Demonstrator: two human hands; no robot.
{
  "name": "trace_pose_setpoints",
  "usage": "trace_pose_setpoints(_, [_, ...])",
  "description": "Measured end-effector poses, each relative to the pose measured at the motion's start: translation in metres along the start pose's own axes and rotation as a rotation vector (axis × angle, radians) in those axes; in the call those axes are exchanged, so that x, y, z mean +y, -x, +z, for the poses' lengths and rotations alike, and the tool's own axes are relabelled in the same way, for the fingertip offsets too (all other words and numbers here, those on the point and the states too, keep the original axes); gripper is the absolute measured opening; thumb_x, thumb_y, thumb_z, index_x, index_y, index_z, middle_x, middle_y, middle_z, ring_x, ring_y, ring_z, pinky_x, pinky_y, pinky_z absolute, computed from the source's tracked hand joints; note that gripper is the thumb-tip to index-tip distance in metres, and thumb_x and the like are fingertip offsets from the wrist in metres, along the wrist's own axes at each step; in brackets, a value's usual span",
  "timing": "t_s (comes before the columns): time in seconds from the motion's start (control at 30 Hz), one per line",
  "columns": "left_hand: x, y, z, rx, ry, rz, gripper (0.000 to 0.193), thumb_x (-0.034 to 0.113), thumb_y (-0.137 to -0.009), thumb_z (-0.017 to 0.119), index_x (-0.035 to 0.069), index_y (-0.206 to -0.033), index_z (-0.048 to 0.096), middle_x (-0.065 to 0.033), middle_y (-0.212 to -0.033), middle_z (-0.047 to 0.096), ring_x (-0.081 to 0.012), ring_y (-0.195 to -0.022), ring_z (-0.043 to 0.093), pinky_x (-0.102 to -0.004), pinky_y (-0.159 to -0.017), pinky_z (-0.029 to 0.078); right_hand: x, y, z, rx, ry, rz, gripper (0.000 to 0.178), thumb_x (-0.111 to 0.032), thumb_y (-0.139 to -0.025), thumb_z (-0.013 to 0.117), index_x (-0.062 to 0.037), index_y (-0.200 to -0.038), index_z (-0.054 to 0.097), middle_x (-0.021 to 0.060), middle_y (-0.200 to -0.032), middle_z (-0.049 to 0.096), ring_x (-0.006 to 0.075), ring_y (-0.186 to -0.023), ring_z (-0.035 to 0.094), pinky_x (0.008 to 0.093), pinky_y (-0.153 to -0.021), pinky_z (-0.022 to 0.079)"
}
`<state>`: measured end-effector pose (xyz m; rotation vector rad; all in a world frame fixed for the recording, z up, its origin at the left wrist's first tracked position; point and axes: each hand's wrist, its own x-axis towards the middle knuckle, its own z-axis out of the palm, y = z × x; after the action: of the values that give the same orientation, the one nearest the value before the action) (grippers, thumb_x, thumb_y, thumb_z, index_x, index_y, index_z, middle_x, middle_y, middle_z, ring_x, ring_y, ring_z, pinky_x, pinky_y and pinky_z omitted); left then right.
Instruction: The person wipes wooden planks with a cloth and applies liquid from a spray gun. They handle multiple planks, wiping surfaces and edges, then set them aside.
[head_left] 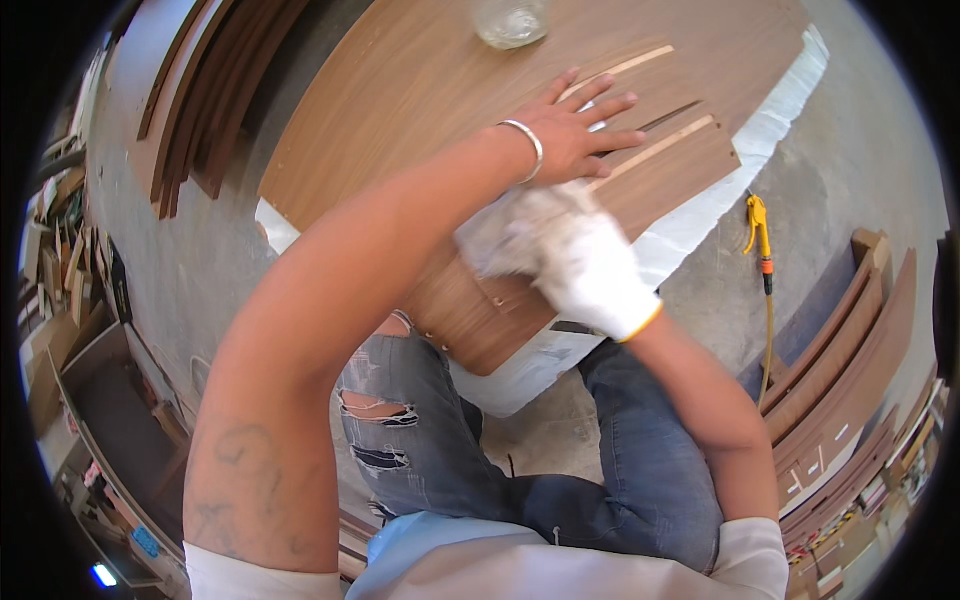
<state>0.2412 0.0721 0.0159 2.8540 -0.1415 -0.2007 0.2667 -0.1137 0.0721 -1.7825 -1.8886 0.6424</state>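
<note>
Head view, left arm: brought in from the lower left, bent at the elbow and stretched across the wooden panel.
Left hand: bare, turned palm down over the panel, a silver bracelet worn at its wrist.
Left grip: fingers spread apart; nothing is seen clamped.
Right arm: brought in from the lower right, angled up and inward.
Right hand: covered by a white glove, held nearer the body than the left hand, motion-blurred.
Right grip: closed on a pale cloth, which is pressed against the panel; single fingers cannot be made out.
Panel: placed before the knees, edged by white sheeting.
</note>
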Motion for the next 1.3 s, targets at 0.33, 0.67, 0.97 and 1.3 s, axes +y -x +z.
trace_pose_setpoints(0.33, [0.006, -0.015, -0.012, -0.064, 0.012, 0.011, 0.061, 0.048, -0.108, 0.05, 0.042, -0.165, 0.031, -0.0006, -0.178, 0.01, -0.0289, -0.165, -0.001, -0.0581, -0.132, -0.002, -0.041, -0.013, 0.061, 0.02, 0.0, -0.237, 0.036, -0.026, -0.085, 0.07, -0.0049, -0.113, 0.07, 0.0135, -0.126, 0.065, 0.0353, -0.133, 0.052, 0.048, -0.122, 0.034])
trace_pose_setpoints(0.67, [0.003, -0.007, -0.011, -0.072, 0.082, -0.022, 0.063, 0.044, -0.106, 0.056, 0.042, -0.165, 0.033, -0.0002, -0.178, 0.011, -0.0299, -0.165, -0.003, -0.0567, -0.133, -0.002, -0.015, -0.002, 0.026, 0.092, 0.049, -0.075, 0.03, -0.018, -0.085, 0.068, -0.0081, -0.113, 0.072, 0.0112, -0.121, 0.068, 0.0342, -0.127, 0.058, 0.0525, -0.118, 0.037])
trace_pose_setpoints(0.97, [0.004, -0.011, -0.006, -0.049, 0.1, -0.025, 0.063, 0.043, -0.106, 0.056, 0.043, -0.164, 0.033, 0.0004, -0.179, 0.009, -0.0307, -0.164, -0.004, -0.0574, -0.132, -0.002, -0.012, 0.044, 0.057, -0.126, -0.208, -0.375, 0.026, -0.022, -0.087, 0.065, -0.0094, -0.109, 0.072, 0.0097, -0.119, 0.069, 0.0285, -0.13, 0.058, 0.0437, -0.122, 0.036])
trace_pose_setpoints(1.3, [0.004, -0.012, -0.004, -0.059, 0.066, -0.028, 0.063, 0.044, -0.106, 0.056, 0.045, -0.164, 0.032, 0.0014, -0.179, 0.007, -0.0321, -0.164, -0.004, -0.0598, -0.132, -0.002, 0.14, 0.123, -0.056, 0.37, 0.255, 0.173, 0.049, -0.002, -0.08, 0.065, -0.0081, -0.128, 0.072, 0.013, -0.143, 0.067, 0.0385, -0.143, 0.053, 0.0544, -0.128, 0.027])
